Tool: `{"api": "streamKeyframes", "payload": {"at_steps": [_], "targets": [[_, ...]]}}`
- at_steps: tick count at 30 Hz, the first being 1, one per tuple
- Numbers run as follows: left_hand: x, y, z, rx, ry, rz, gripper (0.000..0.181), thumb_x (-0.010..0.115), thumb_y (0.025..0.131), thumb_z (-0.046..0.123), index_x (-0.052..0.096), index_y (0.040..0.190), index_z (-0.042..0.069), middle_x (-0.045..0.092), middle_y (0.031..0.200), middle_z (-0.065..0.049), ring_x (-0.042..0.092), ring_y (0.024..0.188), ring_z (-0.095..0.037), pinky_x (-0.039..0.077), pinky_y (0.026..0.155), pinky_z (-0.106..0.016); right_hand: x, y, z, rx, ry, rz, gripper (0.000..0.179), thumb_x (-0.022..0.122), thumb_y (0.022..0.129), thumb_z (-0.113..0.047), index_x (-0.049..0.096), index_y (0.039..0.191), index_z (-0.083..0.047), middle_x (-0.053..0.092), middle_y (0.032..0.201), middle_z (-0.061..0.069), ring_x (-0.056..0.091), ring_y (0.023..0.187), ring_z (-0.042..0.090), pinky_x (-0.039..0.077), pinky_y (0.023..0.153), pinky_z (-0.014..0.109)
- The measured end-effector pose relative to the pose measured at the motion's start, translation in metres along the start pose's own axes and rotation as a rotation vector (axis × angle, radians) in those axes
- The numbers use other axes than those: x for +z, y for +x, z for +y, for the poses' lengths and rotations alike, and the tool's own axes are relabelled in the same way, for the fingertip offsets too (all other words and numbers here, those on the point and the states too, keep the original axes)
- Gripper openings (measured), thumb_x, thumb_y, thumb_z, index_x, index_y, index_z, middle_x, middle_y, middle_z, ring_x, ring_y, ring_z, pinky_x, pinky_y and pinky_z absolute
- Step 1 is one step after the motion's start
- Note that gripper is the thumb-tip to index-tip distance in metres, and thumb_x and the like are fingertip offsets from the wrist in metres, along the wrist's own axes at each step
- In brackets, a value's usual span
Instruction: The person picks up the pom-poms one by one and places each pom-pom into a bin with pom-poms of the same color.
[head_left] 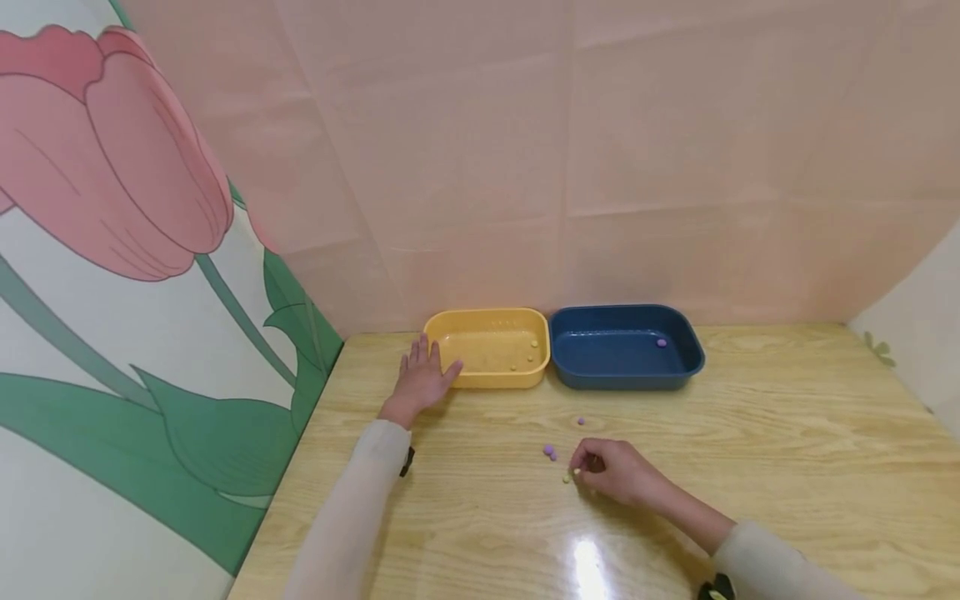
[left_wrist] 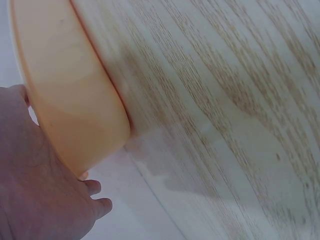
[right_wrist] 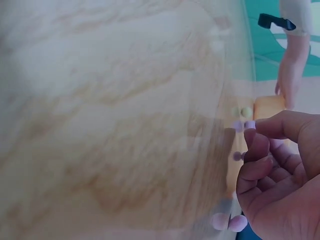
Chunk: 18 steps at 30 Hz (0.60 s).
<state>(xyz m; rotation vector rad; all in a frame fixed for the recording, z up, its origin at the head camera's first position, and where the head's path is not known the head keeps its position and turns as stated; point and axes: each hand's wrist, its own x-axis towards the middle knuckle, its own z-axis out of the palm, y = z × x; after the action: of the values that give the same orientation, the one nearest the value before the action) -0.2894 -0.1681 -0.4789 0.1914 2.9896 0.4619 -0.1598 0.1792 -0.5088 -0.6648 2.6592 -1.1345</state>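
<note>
My left hand (head_left: pixel 423 383) rests at the left front corner of a yellow tray (head_left: pixel 487 381), fingers straight and spread, the thumb at the front rim. In the left wrist view that hand lies along the rim of the yellow tray (left_wrist: pixel 75 100). My right hand (head_left: pixel 615 471), low over the table, pinches a small yellow ball (head_left: pixel 577 472) between thumb and curled fingertips. Beside it on the table lies another small yellow ball (head_left: pixel 566 480). Purple balls (head_left: pixel 548 450) lie just beyond. In the right wrist view the fingertips partly cover the balls behind.
A dark blue tray (head_left: pixel 626 382) stands right of the yellow one, with a purple ball (head_left: pixel 662 342) in it. Several small yellow balls (head_left: pixel 531 359) lie in the yellow tray. One purple ball (head_left: pixel 581 421) lies farther back on the wooden table (head_left: pixel 787 433). A pink cloth (head_left: pixel 480 167) hangs behind.
</note>
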Motion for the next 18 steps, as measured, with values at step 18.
{"api": "streamKeyframes", "payload": {"at_steps": [18], "targets": [[0.0014, -0.0005, -0.0001, 0.000, -0.008, 0.004, 0.088, 0.021, 0.104, 0.066, 0.012, 0.160, -0.001, -0.009, 0.168, -0.020, -0.004, 0.155, -0.039, 0.002, 0.124, -0.054, -0.0097, 0.0064, -0.0077, -0.002, 0.039, 0.030, 0.011, 0.073, 0.086, -0.007, 0.070, 0.091, -0.015, 0.065, 0.080, -0.007, 0.054, 0.067, 0.006, 0.046, 0.059, 0.022]]}}
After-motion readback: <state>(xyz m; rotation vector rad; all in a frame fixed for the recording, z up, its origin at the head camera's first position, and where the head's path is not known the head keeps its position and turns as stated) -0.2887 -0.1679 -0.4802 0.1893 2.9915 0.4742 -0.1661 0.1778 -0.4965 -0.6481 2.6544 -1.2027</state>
